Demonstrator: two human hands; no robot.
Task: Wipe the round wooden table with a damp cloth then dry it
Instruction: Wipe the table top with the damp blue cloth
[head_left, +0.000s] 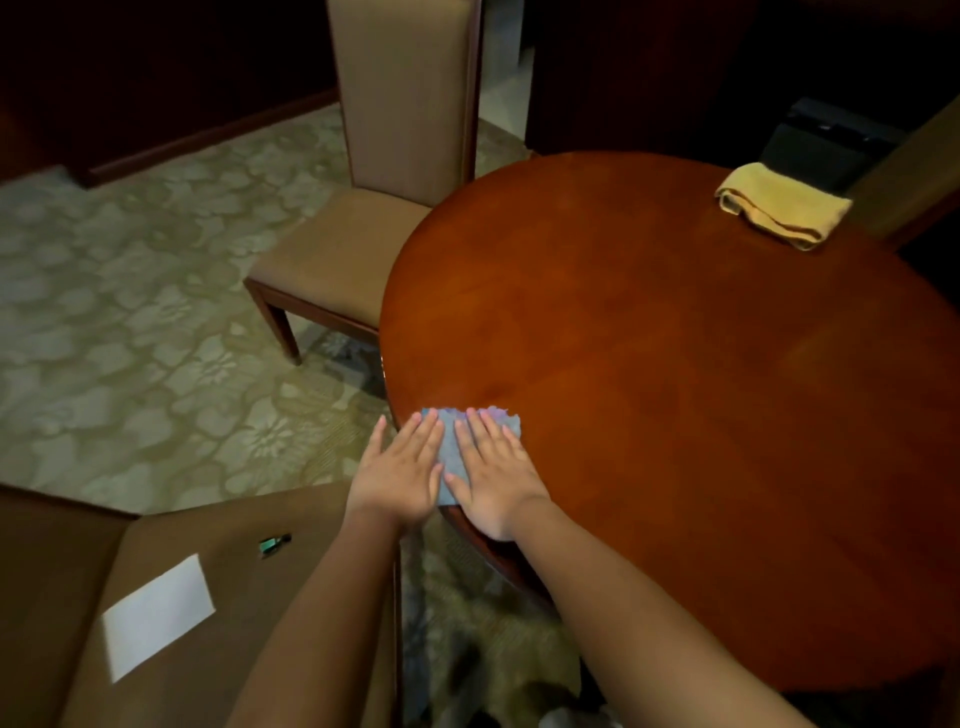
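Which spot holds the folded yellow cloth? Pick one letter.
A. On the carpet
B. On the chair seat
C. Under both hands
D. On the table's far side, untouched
D: the yellow cloth lies folded at the far edge of the table, while both hands press the blue cloth at the near edge.

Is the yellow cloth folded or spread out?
Folded: the yellow cloth lies as a thick, compact bundle with layered edges at the table's far side, untouched.
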